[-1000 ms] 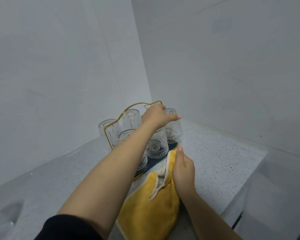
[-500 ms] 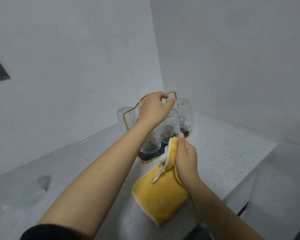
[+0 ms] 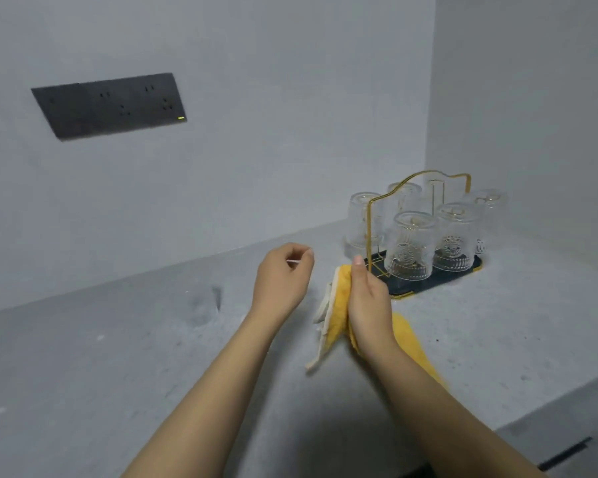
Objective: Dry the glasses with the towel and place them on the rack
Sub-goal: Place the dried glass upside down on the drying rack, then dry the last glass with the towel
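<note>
Several patterned clear glasses (image 3: pixel 409 244) stand upside down on the rack (image 3: pixel 439 283), a dark tray with a gold wire handle, in the counter's back right corner. My right hand (image 3: pixel 368 298) grips the yellow towel (image 3: pixel 339 305) with white trim just left of the rack, above the counter. My left hand (image 3: pixel 283 279) hovers to the left of the towel, fingers curled loosely with nothing in them, away from the rack.
The grey speckled counter (image 3: pixel 152 357) stretches left and toward me, with its front edge at lower right. A dark socket panel (image 3: pixel 109 105) is set in the back wall. Walls close the corner behind and right of the rack.
My left hand has let go of the rack's gold handle and pulled back to the left. The view has swung left, so the rack now sits at the right. The towel stays in my right hand.
</note>
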The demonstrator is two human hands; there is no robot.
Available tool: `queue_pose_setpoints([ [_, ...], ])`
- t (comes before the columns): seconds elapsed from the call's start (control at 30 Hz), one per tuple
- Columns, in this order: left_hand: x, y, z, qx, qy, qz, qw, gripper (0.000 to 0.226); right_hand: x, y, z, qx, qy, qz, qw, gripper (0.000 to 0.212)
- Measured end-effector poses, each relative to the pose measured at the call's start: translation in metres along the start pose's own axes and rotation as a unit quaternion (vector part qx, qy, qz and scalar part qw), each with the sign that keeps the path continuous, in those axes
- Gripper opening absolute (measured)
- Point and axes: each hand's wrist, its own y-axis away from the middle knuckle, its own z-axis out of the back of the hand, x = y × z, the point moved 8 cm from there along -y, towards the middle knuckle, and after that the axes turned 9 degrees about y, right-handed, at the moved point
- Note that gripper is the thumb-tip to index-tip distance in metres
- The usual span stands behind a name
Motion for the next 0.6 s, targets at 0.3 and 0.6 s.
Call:
queue_pose_setpoints([
  [0.3, 0.085, 0.023, 0.082, -0.117, -0.03, 0.05, 0.991, 0.016, 0.004, 0.032, -0.082, 0.054, 0.006, -0.001, 0.998, 0.05],
  [0.6, 0.125, 0.03, 0.126, -0.263, -0.104, 0.117, 0.952, 0.092, -0.022, 0.032, -0.115, 0.17, 0.014, -0.052, 0.984, 0.042],
])
